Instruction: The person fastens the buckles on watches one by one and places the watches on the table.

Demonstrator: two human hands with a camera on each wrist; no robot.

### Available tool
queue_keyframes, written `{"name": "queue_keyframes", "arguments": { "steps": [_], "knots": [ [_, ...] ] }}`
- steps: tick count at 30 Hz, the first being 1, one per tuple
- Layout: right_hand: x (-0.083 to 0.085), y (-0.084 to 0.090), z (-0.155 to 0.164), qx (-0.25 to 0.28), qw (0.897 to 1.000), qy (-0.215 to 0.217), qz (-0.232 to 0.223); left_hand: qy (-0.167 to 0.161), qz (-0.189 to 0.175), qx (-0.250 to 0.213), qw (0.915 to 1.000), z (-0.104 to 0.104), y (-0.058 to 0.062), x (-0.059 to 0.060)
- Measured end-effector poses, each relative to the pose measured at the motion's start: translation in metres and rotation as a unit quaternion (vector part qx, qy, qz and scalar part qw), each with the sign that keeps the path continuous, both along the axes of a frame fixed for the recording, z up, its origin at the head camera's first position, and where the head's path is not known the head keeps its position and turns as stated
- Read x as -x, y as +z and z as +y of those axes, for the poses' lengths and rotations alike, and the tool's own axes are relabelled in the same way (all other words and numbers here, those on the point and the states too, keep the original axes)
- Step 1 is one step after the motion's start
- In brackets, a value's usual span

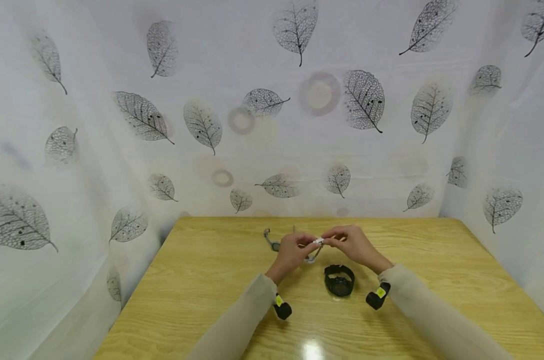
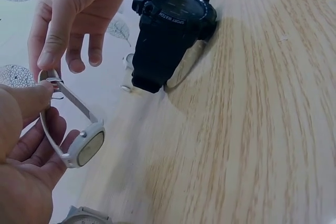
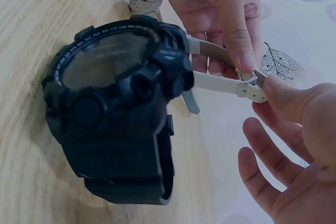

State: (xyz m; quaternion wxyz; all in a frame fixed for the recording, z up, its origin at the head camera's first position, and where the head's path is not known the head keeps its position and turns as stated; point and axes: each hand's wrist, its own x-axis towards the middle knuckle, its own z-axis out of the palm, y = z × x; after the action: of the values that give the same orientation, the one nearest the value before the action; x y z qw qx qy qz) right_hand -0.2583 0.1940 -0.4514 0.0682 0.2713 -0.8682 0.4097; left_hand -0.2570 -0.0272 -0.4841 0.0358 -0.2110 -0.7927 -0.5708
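Both hands meet over the table at a white wristwatch, whose strap is looped with its dial hanging below the fingers. My left hand pinches the strap by its metal buckle between thumb and fingers. My right hand pinches the strap's end right next to the buckle, its other fingers loosely bent. Nearer the body, a chunky black sport watch stands on the table with its strap closed in a loop. Another watch, with a pale round dial, lies behind the left hand, partly hidden by it.
The wooden table reaches back to a white curtain printed with leaves, which also hangs on both sides. A black wrist camera sits under the left sleeve and another camera under the right, the latter close to the sport watch.
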Motion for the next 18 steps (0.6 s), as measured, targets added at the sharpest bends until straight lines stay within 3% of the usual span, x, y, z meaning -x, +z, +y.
{"name": "queue_keyframes", "arguments": {
  "steps": [4, 13, 18],
  "knots": [
    [-0.0010, -0.0011, 0.0008, 0.018, 1.000, 0.000, -0.016, -0.007, -0.006, -0.019, 0.9998, -0.0003, 0.0001, 0.0005],
    [0.0009, 0.0019, -0.0020, -0.008, 1.000, 0.008, 0.024, 0.001, -0.005, 0.000, 1.0000, 0.0002, 0.0015, 0.0022],
    [-0.0023, 0.0013, -0.0016, 0.003, 1.000, -0.009, 0.001, 0.001, -0.022, -0.038, 0.9990, 0.0002, 0.0016, 0.0034]
  ]
}}
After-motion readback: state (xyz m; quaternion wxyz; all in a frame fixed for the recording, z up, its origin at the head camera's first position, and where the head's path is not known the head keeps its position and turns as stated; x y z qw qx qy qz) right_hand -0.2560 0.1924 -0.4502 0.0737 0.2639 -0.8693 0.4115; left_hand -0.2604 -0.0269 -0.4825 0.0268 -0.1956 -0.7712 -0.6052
